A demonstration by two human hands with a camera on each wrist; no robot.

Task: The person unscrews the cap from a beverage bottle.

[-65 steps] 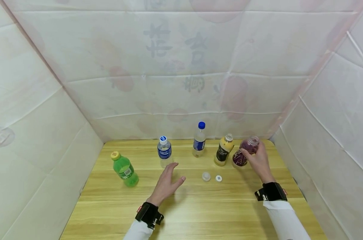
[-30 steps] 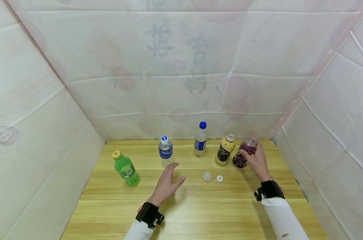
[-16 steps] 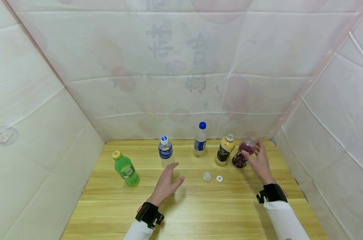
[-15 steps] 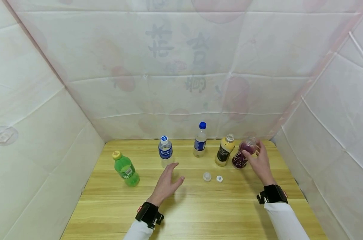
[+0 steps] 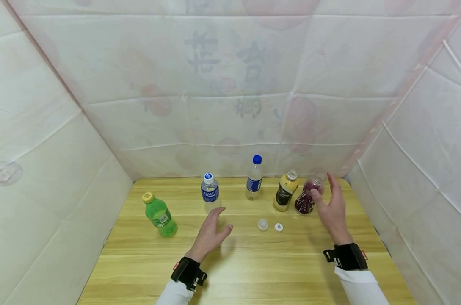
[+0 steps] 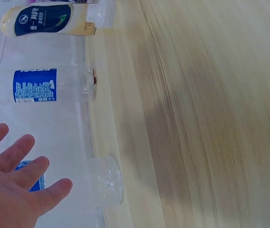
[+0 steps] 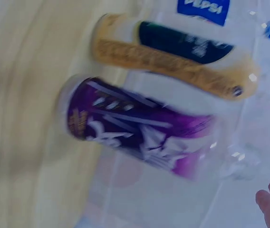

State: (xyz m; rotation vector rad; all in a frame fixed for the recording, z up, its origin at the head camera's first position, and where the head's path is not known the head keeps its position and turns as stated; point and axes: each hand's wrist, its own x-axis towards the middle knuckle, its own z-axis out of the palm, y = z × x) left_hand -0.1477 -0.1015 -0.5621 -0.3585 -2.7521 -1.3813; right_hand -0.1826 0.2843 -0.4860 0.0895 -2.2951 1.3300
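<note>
At the table's right stands a purple-labelled bottle (image 5: 305,201) with a clear, uncapped neck. My right hand (image 5: 332,211) is beside it, thumb and fingers spread apart; in the right wrist view a gap shows between the purple label and the fingertips (image 7: 263,199). My left hand (image 5: 208,237) is held with fingers spread, in front of a clear blue-labelled bottle (image 5: 210,193) with a white cap, and grips nothing. An uncapped yellow bottle (image 5: 285,192) stands left of the purple one. Two loose caps lie on the table, a translucent one (image 5: 263,225) and a white one (image 5: 278,227).
A clear Pepsi bottle (image 5: 254,180) with a blue cap stands near the back edge. At the left is a green bottle (image 5: 161,216) with a yellow cap. White cloth walls (image 5: 230,127) surround the wooden table (image 5: 253,271) at the back and both sides.
My right hand has let go of the purple bottle, opened its fingers and drawn back slightly to the right and nearer. The bottle stays standing. My left hand has hardly moved.
</note>
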